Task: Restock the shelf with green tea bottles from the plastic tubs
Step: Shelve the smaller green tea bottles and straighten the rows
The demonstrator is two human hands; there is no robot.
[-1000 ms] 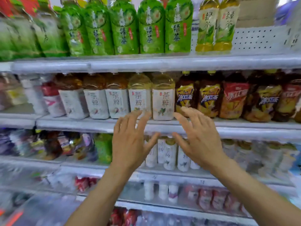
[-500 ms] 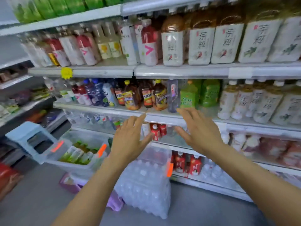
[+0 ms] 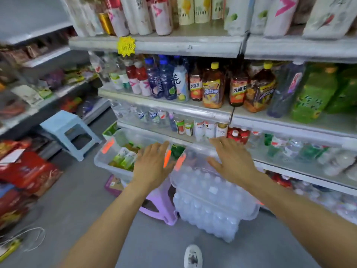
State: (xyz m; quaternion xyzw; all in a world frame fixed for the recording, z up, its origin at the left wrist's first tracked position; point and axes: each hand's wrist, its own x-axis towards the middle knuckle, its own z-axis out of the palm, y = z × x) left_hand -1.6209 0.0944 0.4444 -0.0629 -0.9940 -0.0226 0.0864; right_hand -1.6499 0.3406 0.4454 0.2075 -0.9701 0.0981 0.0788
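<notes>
Nearest, at six o'clock: white shoe on grey floor. Higher, left hand above left tub, right hand above right tub, both flat, fingers straight, slightly spread, gripping nothing. At nine o'clock of left hand, green tea bottles lying in left tub. Beyond, at twelve, shelf packed with drinks.

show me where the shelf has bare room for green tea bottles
Bare strip of shelf before the green bottles and clear bottle. Another before the set-back yellow bottles above. Iced tea bottles leftward stand crowded.
</notes>
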